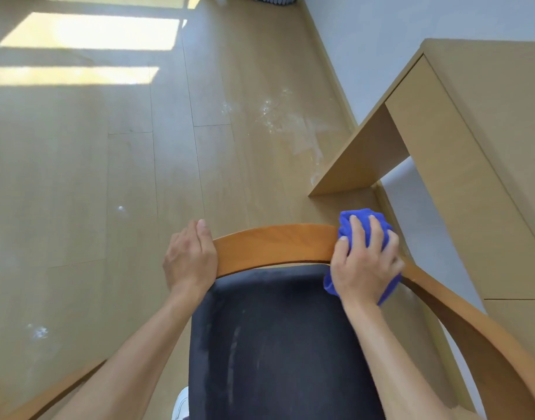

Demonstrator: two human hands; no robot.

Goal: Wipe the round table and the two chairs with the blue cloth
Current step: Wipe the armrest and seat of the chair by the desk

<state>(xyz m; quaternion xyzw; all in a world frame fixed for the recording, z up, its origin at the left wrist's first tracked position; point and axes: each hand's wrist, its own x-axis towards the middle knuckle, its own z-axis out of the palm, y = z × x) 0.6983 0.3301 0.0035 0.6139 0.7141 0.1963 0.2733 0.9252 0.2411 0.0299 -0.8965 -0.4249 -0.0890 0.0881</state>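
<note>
A chair with a curved orange-brown wooden backrest (275,247) and a dark padded seat (278,344) fills the lower middle of the head view. My left hand (190,259) grips the left end of the backrest rail. At the rail's right end my right hand (366,262) holds the bunched blue cloth (361,216) against the wood, fingers curled over it. The wooden armrest (472,331) curves down to the right. Neither the round table nor a second chair is in view.
A light wooden desk (472,131) stands against the white wall at the right, its side panel close to the chair. Pale wood floor (108,177) with dusty smears spreads to the left and ahead. A white shoe (181,403) shows below the seat.
</note>
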